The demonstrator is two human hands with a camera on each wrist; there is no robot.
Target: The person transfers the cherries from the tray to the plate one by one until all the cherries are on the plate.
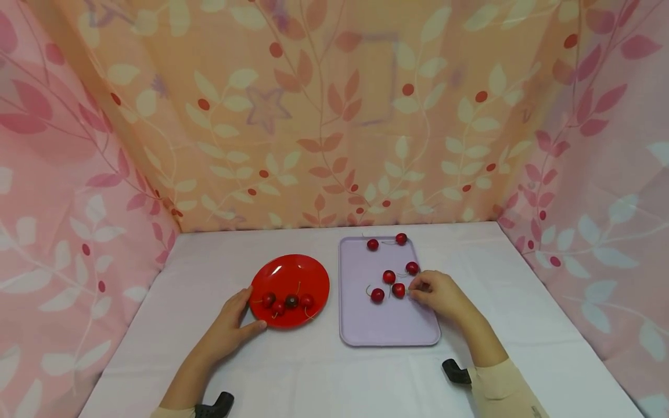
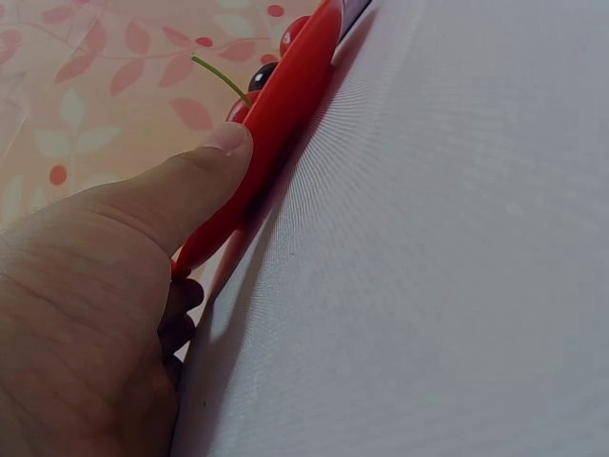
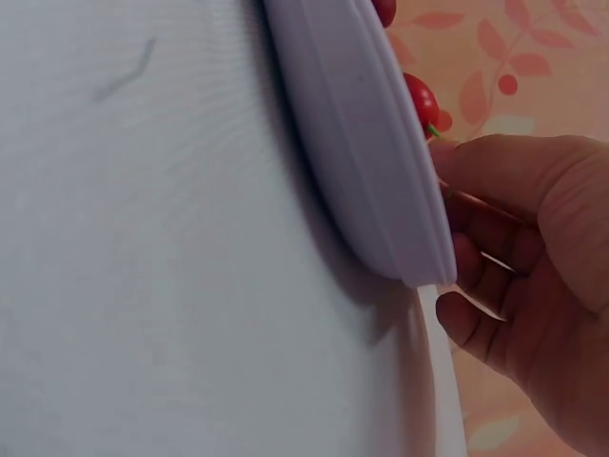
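a white table [image 1: 324, 371] carries a lilac tray [image 1: 389, 325] and, to its left, a red plate [image 1: 313, 276] holding four cherries. the left hand [image 1: 230, 328] steadies the plate, thumb curled over its rim. the right hand [image 1: 441, 296] rests on the tray, fingertips pinched at the green stem of a cherry [image 1: 399, 290]. the cherry looks light, smooth and easily bruised, so the stem seems the safest hold. the pinch itself is mostly hidden, so it is unclear whether the stem is truly gripped.
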